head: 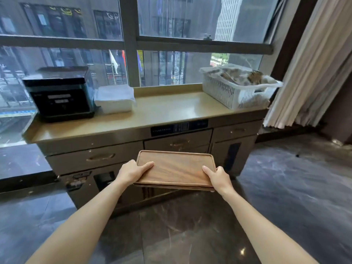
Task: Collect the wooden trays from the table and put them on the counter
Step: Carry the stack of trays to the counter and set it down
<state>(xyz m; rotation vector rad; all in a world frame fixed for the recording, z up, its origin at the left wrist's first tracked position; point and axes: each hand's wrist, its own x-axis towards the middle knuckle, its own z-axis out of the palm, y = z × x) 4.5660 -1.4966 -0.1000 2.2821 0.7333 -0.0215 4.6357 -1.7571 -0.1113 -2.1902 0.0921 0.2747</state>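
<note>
A stack of brown wooden trays (176, 167) is held in the air in front of me, below counter height and short of the cabinet front. My left hand (131, 171) grips the stack's left edge, thumb on top. My right hand (217, 177) grips the right edge the same way. Only the top tray's face shows; thin edges of at least one more tray peek out underneath. The tan counter (162, 111) stands ahead under the window, its middle stretch bare.
On the counter's left sit a black appliance (60, 93) and a white lidded box (114, 99). A white plastic basket (238, 87) with cloths stands at its right end. Drawers (101, 159) face me below. Beige curtains (312, 63) hang on the right. Dark marble floor (285, 187) lies around.
</note>
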